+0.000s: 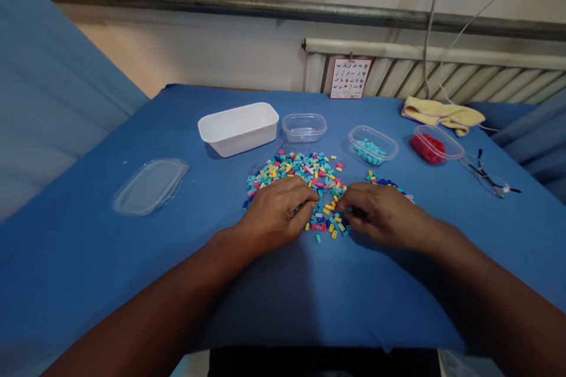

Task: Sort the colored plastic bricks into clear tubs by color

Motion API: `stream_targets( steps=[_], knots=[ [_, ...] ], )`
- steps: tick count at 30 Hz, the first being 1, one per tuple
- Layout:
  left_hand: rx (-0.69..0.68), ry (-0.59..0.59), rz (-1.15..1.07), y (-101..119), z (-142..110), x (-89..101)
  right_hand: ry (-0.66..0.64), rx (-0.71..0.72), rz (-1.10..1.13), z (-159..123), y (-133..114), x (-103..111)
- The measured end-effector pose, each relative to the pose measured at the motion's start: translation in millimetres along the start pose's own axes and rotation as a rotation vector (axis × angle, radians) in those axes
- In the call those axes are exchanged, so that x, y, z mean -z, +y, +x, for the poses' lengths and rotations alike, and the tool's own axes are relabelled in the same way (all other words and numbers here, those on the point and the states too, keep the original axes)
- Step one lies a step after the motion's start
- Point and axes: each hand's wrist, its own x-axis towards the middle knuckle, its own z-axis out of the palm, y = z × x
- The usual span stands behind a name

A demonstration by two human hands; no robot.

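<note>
Step in hand, as judged: picking through the loose bricks (305, 168), which lie between and just beyond the left hand (280, 207) and right hand (384, 213). Both are curled narrow — any held piece is not discernible — and a fine pinch seems called for next. The bricks appear small, mixed turquoise, yellow, pink and blue.

The small bricks (305, 168) looked like hard plastic with a slight sheen. The white tub (247, 142) on the far side was smooth, opaque plastic; the clear lids (150, 187) at left, glossy plastic. The tablecloth (212, 194) was matt fabric, the far-right towel (440, 112) soft-looking cloth, the far pipe (221, 5) dull metal.
</note>
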Motion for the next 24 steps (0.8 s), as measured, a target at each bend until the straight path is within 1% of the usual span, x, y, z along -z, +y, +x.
stream_targets(
  steps=[3, 6, 10, 13, 17, 20, 24],
  knots=[
    [0.003, 0.000, 0.002, 0.9, 0.1, 0.6, 0.038, -0.002, 0.048, -0.3, 1.2, 0.7],
    [0.007, -0.011, 0.008, 1.9, -0.1, 0.7, 0.065, 0.017, 0.030, 0.3, 2.4, -0.8],
    [0.016, -0.031, 0.018, 2.4, -0.6, -0.4, 0.111, 0.110, 0.032, 3.6, 0.9, -6.9],
    [0.022, -0.042, 0.018, 2.5, -1.0, -1.6, 0.042, 0.144, -0.006, 5.8, -0.7, -11.7],
    [0.008, -0.043, 0.014, 2.9, -1.6, -2.3, -0.045, 0.105, -0.069, 5.7, -0.7, -12.5],
    [-0.026, -0.047, 0.001, 5.0, -1.4, -2.2, -0.076, 0.089, -0.072, 5.3, -1.2, -10.5],
    [-0.076, -0.104, -0.001, 11.7, -1.1, -4.0, -0.090, 0.035, -0.085, 7.3, -4.6, -9.6]
  ],
)
